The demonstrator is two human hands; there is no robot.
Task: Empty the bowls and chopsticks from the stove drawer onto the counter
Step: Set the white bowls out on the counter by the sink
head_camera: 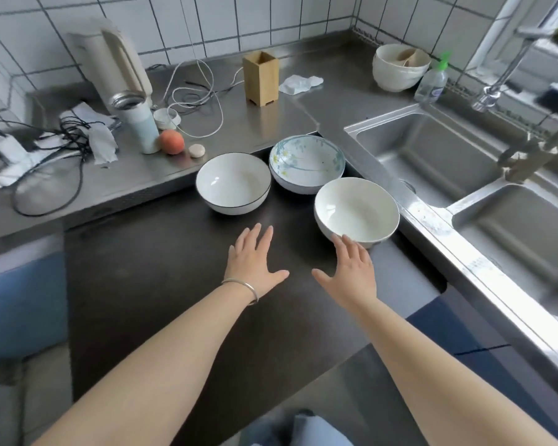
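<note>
Three bowls stand on a dark surface [161, 284] below the steel counter [271, 123]. A white bowl with a dark rim [233, 183] is on the left, a floral bowl [306, 164] behind, and a plain white bowl [356, 212] on the right. My left hand [255, 265] hovers flat with straight fingers just in front of the dark-rimmed bowl, touching nothing that I can see. My right hand [348, 272] is spread flat, its fingertips at the near rim of the plain white bowl. No chopsticks are in view.
A wooden holder [261, 77], a crumpled cloth [300, 83], a kettle [113, 62], a flask [139, 123], a peach [172, 141] and tangled cables [194, 101] sit on the counter. A stacked white bowl [398, 67] and soap bottle [432, 82] stand by the double sink [448, 156].
</note>
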